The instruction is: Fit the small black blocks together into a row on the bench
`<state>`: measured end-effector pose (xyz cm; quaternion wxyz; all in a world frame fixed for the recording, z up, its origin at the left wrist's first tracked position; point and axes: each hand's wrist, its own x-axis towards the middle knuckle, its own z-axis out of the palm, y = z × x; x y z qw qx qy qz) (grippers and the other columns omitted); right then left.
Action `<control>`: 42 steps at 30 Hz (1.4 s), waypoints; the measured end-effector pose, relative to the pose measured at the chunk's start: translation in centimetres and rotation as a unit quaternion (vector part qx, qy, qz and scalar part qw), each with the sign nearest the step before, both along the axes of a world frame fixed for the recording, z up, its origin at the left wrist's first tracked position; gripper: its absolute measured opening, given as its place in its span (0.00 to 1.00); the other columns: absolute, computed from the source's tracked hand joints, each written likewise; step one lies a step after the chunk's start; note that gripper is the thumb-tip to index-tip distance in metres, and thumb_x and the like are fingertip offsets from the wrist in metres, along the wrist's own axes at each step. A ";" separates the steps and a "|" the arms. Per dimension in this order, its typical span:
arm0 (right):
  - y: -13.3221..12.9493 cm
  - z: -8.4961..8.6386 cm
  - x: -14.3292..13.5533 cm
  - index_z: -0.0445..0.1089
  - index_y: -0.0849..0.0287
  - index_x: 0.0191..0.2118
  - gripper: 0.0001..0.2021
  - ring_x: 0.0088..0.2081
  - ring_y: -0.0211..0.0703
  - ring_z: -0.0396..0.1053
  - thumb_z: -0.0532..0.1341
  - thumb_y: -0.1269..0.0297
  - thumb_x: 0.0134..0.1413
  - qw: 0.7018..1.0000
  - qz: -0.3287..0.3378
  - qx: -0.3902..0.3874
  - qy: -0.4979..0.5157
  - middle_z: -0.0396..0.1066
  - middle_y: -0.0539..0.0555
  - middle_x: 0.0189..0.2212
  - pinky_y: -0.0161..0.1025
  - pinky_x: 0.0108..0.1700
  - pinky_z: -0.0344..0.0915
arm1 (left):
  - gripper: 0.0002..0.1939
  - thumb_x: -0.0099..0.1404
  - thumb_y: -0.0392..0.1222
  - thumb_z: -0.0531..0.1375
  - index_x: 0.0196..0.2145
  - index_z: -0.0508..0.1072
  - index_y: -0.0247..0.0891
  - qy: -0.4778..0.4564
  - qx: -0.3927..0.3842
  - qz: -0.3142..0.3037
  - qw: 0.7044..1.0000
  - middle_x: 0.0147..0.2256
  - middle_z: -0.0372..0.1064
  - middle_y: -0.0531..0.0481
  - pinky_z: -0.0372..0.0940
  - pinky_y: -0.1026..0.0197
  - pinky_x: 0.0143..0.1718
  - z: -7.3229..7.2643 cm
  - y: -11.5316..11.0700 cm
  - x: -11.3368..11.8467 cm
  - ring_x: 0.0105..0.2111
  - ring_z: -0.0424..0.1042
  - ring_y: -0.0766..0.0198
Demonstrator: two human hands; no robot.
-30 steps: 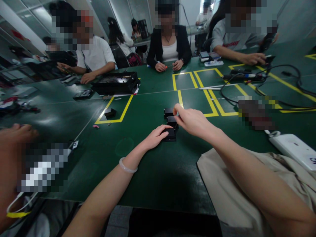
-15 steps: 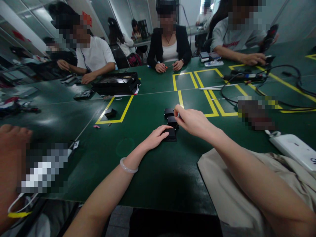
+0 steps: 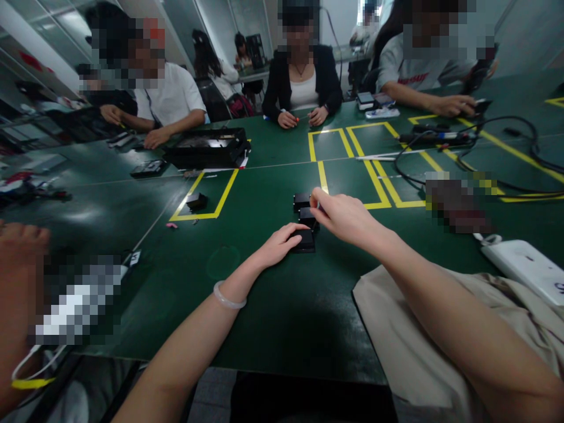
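Three small black box-shaped pieces stand in a row on the green table. My left hand [image 3: 282,242] has its thumb and fingers on the nearest black block [image 3: 305,242], steadying it. Just beyond lies the middle black block [image 3: 307,217], and past that the far black block [image 3: 301,201]. Above the right side of these two, my right hand [image 3: 337,212] is closed in a pinch with its fingertips pointing down. Whatever sits between those fingertips is hidden or too small to make out.
A black tray-like case [image 3: 209,147] stands further back on the left. Another small black piece [image 3: 197,201] lies inside a yellow tape outline. On the right are cables [image 3: 399,161], a white power bank [image 3: 526,267] and beige cloth [image 3: 396,317]. Several people sit around the table.
Both my hands and the black blocks stay in practically the same place. At the left edge, a neighbour's hand has shifted slightly left.
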<state>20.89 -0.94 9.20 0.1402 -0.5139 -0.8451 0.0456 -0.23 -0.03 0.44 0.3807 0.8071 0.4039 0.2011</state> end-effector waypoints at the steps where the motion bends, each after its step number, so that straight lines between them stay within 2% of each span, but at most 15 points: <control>1: 0.0 0.0 0.0 0.62 0.55 0.46 0.11 0.30 0.42 0.69 0.48 0.59 0.64 1.000 0.002 -0.001 0.004 0.73 0.52 0.32 0.36 0.26 0.45 | 0.19 0.71 0.48 0.49 0.54 0.66 0.40 -0.002 0.000 0.000 1.000 0.51 0.67 0.45 0.58 0.53 0.55 0.0 0.0 0.0 0.52 0.65 0.54; 6: 0.0 0.0 -0.1 0.63 0.56 0.42 0.12 0.30 0.43 0.69 0.48 0.55 0.64 1.000 0.000 0.000 -0.008 0.73 0.53 0.31 0.36 0.26 0.44 | 0.19 0.71 0.48 0.49 0.54 0.66 0.40 -0.003 -0.001 -0.002 1.000 0.52 0.66 0.45 0.57 0.53 0.56 0.0 0.0 0.0 0.53 0.65 0.54; 13: -0.2 0.2 -0.1 0.60 0.56 0.48 0.11 0.31 0.42 0.69 0.48 0.62 0.62 1.000 0.007 -0.005 0.010 0.74 0.53 0.34 0.36 0.27 0.46 | 0.19 0.71 0.48 0.49 0.54 0.66 0.40 -0.002 0.005 -0.002 1.000 0.52 0.66 0.45 0.57 0.53 0.57 -0.3 0.1 0.0 0.53 0.65 0.54; 19: -0.1 0.1 -0.1 0.63 0.56 0.42 0.13 0.31 0.44 0.69 0.48 0.55 0.64 1.000 -0.004 0.001 -0.017 0.73 0.53 0.30 0.36 0.26 0.44 | 0.19 0.70 0.48 0.49 0.54 0.66 0.40 -0.004 0.000 -0.001 1.000 0.52 0.66 0.45 0.56 0.52 0.57 -0.2 0.0 0.0 0.53 0.65 0.54; 27: -0.3 0.2 0.0 0.59 0.57 0.47 0.10 0.30 0.42 0.69 0.49 0.62 0.62 1.000 0.015 -0.001 0.010 0.73 0.52 0.31 0.35 0.26 0.46 | 0.18 0.70 0.47 0.49 0.54 0.67 0.40 -0.010 0.004 -0.003 1.000 0.52 0.66 0.45 0.56 0.52 0.57 -0.2 0.1 0.0 0.54 0.65 0.54; 33: -0.1 0.1 -0.2 0.63 0.56 0.41 0.12 0.31 0.44 0.69 0.48 0.55 0.64 1.000 -0.008 0.004 -0.017 0.73 0.53 0.30 0.36 0.26 0.44 | 0.19 0.71 0.48 0.49 0.55 0.66 0.40 -0.005 0.003 -0.005 1.000 0.52 0.66 0.45 0.57 0.53 0.57 -0.1 0.1 -0.1 0.53 0.65 0.54; 39: -0.1 0.0 0.0 0.60 0.56 0.46 0.10 0.29 0.43 0.69 0.49 0.61 0.63 1.000 -0.003 0.011 0.003 0.73 0.52 0.32 0.36 0.26 0.45 | 0.19 0.71 0.48 0.49 0.55 0.66 0.40 -0.005 0.007 -0.004 1.000 0.52 0.66 0.45 0.57 0.53 0.56 -0.3 0.1 -0.1 0.53 0.64 0.54; 42: -0.1 0.0 -0.1 0.60 0.56 0.45 0.10 0.30 0.43 0.70 0.50 0.59 0.62 1.000 -0.001 0.010 0.013 0.73 0.52 0.32 0.35 0.25 0.45 | 0.19 0.71 0.48 0.49 0.55 0.66 0.40 -0.007 0.009 -0.005 1.000 0.52 0.66 0.45 0.57 0.53 0.57 -0.4 0.1 -0.1 0.53 0.64 0.54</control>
